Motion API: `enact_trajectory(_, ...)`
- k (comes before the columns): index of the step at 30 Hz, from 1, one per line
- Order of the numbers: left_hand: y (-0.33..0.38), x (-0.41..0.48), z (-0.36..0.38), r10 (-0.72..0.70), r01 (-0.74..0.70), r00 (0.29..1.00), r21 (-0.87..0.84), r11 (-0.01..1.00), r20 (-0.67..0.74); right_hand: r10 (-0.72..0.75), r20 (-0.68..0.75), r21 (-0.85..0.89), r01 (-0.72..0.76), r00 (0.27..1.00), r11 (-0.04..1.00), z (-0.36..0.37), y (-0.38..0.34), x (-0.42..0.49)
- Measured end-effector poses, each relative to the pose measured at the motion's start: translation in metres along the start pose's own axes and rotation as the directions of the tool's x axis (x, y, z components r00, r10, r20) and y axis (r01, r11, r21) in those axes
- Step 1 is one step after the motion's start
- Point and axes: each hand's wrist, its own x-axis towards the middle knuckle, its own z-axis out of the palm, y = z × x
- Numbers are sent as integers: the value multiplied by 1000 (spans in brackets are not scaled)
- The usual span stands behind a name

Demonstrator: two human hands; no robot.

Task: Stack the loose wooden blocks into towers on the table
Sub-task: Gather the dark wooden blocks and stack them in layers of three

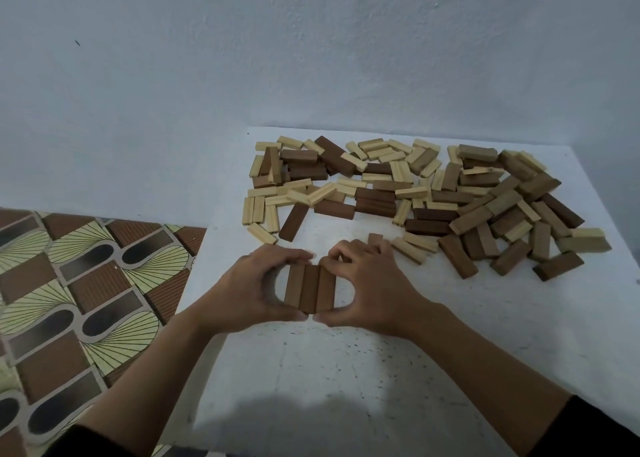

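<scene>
Barely begun, by the look of it. Only a first layer down: row of three brown blocks (309, 288) lying side by side on the table (346, 370), nearer its left edge than its right. Gripped from both sides: left hand (249, 283) and right hand (370, 285) curled round the row, thumbs at the near end, fingers at the far end. Heap of loose blocks (415, 193) spread along the far edge, unstacked. No tower standing yet; nearly everything left to stack.

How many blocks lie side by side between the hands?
3. The lighter block sits by the left hand, the middle block beside it, the right block by the right hand. Any beneath would be hidden.
</scene>
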Motion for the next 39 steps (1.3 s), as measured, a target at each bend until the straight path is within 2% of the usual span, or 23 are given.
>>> enact_trajectory(12, 1, 4, -1, 40, -41, 999, 33, 999, 20, -3, -13, -14, 3, 1000, 1000, 4, -2, 0)
enact_trajectory(25, 0, 3, -6, 58, -65, 993, 71, 995, 104, -30, -3, -46, 30, 1000, 998, 7, -4, -6)
enact_trajectory(39, -4, -15, -14, 71, -76, 996, 97, 992, 62, -35, -73, -22, 33, 997, 999, 19, -19, -7)
